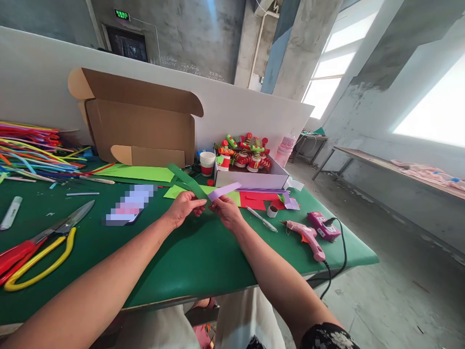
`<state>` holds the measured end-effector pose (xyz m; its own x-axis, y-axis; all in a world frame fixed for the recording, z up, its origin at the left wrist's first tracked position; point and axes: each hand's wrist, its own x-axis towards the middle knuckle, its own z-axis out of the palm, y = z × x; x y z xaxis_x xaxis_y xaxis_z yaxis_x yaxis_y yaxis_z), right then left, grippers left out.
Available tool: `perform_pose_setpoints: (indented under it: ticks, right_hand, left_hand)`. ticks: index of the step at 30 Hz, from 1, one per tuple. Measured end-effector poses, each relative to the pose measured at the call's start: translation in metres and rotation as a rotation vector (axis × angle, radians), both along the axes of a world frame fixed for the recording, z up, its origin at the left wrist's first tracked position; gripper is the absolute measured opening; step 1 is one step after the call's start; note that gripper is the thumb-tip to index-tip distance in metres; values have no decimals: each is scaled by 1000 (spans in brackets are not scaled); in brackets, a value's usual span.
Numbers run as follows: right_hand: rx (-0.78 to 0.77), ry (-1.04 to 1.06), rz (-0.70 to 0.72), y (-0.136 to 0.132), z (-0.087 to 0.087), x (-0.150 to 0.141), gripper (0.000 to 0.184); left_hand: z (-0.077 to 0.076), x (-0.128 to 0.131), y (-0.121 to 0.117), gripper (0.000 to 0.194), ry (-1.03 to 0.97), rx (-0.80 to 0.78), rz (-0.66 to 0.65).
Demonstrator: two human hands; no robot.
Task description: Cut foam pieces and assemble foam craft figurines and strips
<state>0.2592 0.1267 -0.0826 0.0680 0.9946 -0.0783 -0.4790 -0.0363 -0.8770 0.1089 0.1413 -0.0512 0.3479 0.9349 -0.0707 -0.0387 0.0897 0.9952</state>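
My left hand [186,208] pinches a dark green paper strip [187,180] near its lower end; the strip slants up and away to the left. Between the thumb and fingers of my right hand [225,209] is a light purple paper strip [225,190], pointing up to the right. The near ends of the two strips meet between my hands, above the green tabletop [196,261]. Whether they are stuck together I cannot tell. Just beyond lie light green paper [173,192] and red paper [256,202]. A white pen [262,219] rests right of my right hand.
A pink glue gun [307,238] with a cord lies right, beside a purple power strip [324,226]. Scissors [54,245], a glue stick [11,213] and pipe cleaners [34,152] are left. Behind stand a cardboard box [141,126], paper cups [208,164] and a white box [254,180] of crafted figures.
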Motion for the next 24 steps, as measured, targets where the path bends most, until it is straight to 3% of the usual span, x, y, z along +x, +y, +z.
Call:
perform_pose_setpoints:
  ticks: [15, 24]
  right_hand:
    - [-25, -86, -66, -11, 11, -5, 20]
    - [26, -234, -4, -12, 13, -3, 23]
  left_hand:
    - [-4, 0, 4, 37, 41, 82, -19]
    - [-9, 0, 6, 40, 74, 112, -10]
